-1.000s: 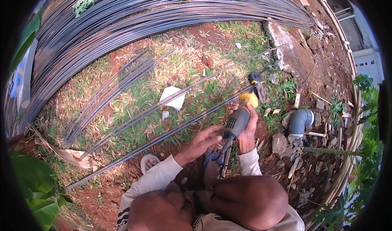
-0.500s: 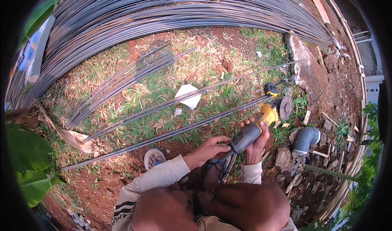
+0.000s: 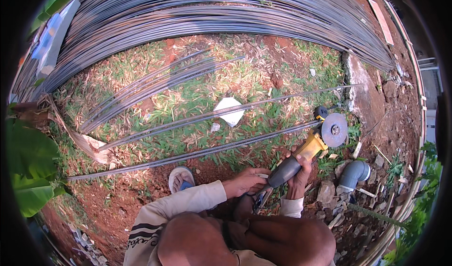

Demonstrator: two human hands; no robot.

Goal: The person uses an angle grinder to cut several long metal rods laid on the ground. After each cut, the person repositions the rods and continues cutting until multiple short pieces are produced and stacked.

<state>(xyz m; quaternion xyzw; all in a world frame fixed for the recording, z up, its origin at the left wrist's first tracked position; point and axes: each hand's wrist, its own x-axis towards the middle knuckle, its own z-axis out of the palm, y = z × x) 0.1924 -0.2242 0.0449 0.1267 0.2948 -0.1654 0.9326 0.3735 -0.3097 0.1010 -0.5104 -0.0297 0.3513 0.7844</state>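
Note:
My right hand [image 3: 300,171] is wrapped round the yellow-and-dark body of an angle grinder [image 3: 308,149]. Its round grey disc [image 3: 334,130] faces up toward me at the far right end of the tool. At the tool's rear end is my left hand [image 3: 246,182], its bent fingers on the narrow tail; the fingertips are partly hidden. Just beyond the grinder, a few thin steel rods [image 3: 197,154] lie across the ground. A black-and-yellow tape measure [image 3: 321,112] rests by their right end, close to the disc.
More rods [image 3: 162,88] and a white tile-like piece [image 3: 230,111] lie on the grass. A large stack of long steel bars [image 3: 207,17] spans the back. A grey pipe elbow [image 3: 352,174] and broken stones [image 3: 326,194] are at right. My sandalled foot [image 3: 181,179] is near the rods.
The grinder has turned in my hands, so its disc shows its face more fully. My left hand has shifted slightly along with it. The whole view has shifted a little.

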